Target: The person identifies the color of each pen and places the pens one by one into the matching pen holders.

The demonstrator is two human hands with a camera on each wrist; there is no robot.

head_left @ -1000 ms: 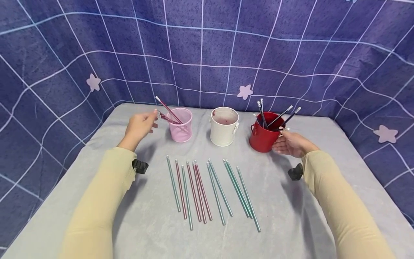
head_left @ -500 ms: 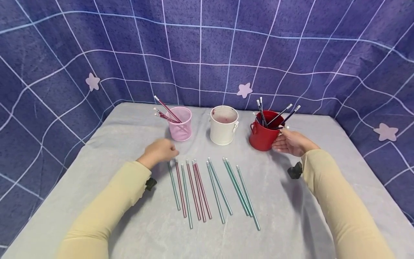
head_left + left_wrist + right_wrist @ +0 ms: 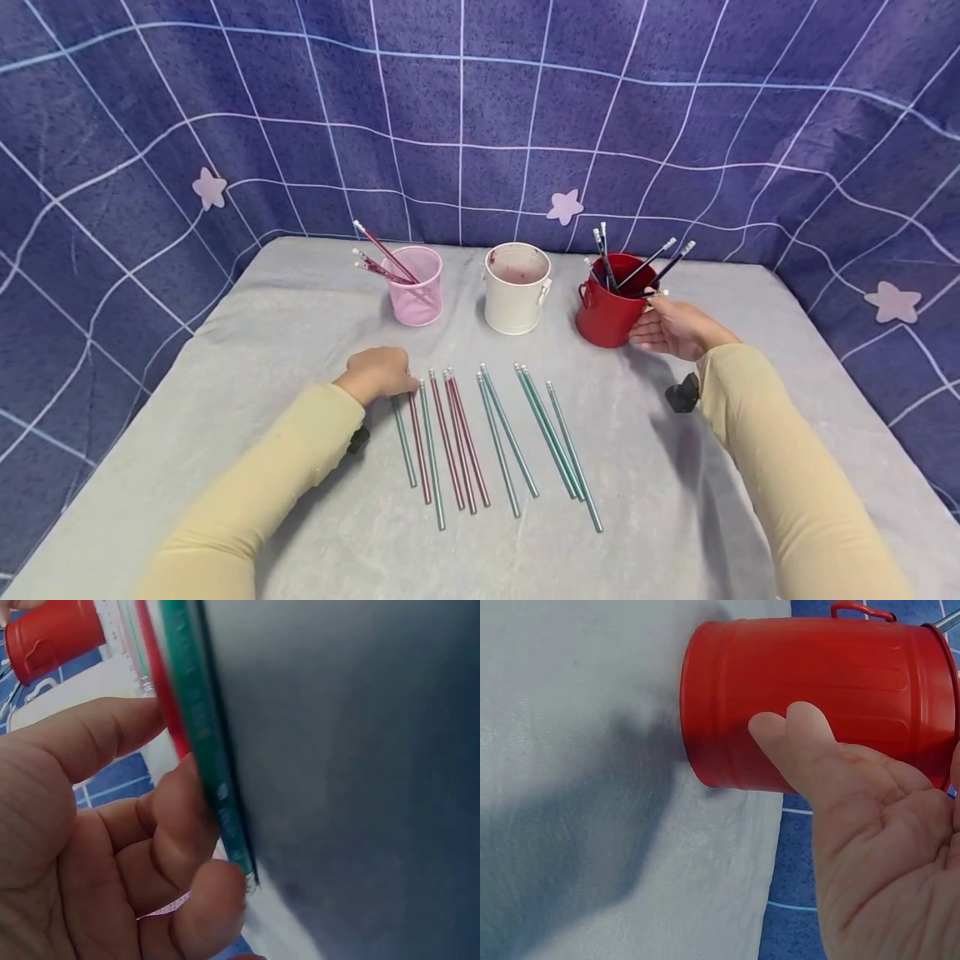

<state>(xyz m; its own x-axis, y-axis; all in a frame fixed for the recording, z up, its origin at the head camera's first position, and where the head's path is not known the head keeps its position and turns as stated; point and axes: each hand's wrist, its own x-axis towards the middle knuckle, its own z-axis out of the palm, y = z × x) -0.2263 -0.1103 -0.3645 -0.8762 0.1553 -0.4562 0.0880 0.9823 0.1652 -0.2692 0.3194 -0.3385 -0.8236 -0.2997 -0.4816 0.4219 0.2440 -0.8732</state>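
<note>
In the head view my left hand (image 3: 378,372) is low over the left end of a row of pencils. Its thumb and fingers pinch a dark red pencil (image 3: 171,712) near the eraser end, beside a green pencil (image 3: 202,720) that lies close to the curled fingers. The hand hides those eraser ends from the head view. My right hand (image 3: 678,330) holds the red bucket (image 3: 606,317) at its right side, thumb at the rim and fingers along the outer wall. Several dark pencils (image 3: 663,265) lean in that bucket.
A pink mesh cup (image 3: 417,305) with several red pencils (image 3: 384,252) stands back left. Beside it is a white bucket (image 3: 513,302). More red pencils (image 3: 467,442) and green pencils (image 3: 573,458) lie on the grey cloth (image 3: 315,533). A blue gridded curtain (image 3: 480,108) hangs behind.
My left hand has let go of a red pencil at the pink cup and come down to the pencil row, pinching another red pencil. The right hand stays at the red bucket.
</note>
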